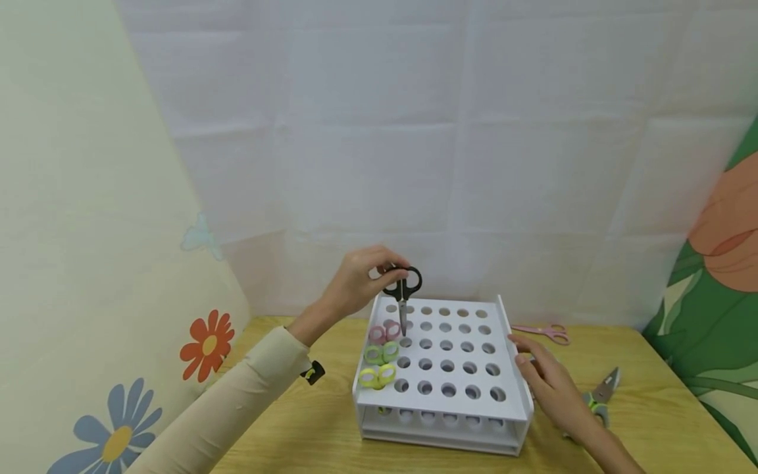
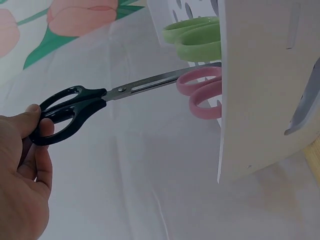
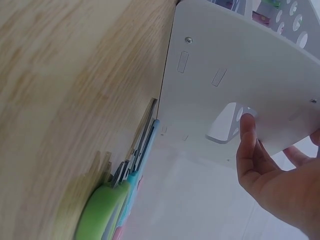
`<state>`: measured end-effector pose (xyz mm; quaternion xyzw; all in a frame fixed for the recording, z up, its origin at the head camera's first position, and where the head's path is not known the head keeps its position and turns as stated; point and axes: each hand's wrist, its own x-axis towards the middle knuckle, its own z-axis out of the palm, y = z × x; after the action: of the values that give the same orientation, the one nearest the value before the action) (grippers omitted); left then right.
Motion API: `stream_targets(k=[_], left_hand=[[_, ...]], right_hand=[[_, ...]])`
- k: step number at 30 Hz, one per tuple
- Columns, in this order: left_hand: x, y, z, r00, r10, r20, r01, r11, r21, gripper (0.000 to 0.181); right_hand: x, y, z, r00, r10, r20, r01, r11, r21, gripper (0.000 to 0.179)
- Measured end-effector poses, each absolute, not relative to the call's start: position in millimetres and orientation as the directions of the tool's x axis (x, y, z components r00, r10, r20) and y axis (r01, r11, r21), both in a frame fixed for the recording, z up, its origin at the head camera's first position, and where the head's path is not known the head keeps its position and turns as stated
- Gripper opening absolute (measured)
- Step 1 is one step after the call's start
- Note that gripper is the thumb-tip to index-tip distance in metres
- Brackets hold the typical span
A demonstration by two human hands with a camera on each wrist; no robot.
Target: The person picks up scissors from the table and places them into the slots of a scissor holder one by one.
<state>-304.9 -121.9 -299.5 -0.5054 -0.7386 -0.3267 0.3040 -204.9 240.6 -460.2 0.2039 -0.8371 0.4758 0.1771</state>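
My left hand holds scissors with black handles by one finger loop, blades pointing down over the white rack. In the left wrist view, the steel blades reach toward the rack beside pink scissor handles; the tip is hidden. Pink, green and yellow scissor handles stand along the rack's left column of holes. My right hand rests against the rack's right side panel, near its slot in the right wrist view, with fingers loosely bent.
Right of the rack, pink scissors and green-and-grey shears lie on the wooden table. Green and light-blue scissors lie close to the side panel. White cloth hangs behind.
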Motion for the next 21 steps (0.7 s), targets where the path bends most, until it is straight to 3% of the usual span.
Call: stream_targets(k=[11, 21], left_hand=[[-298.9, -119.4, -299.9, -0.287, 0.572, 0.768, 0.951, 0.264, 0.159, 0.015], [-300.0, -117.9, -309.9, -0.226, 0.625, 0.748, 0.965, 0.246, 0.086, 0.016]], right_hand=[[-208.3, 240.3, -461.2, -0.860, -0.171, 0.481, -0.499, 0.483, -0.720, 0.039], [-212.4, 240.8, -460.6, -0.854, -0.177, 0.489, -0.507, 0.495, -0.706, 0.039]])
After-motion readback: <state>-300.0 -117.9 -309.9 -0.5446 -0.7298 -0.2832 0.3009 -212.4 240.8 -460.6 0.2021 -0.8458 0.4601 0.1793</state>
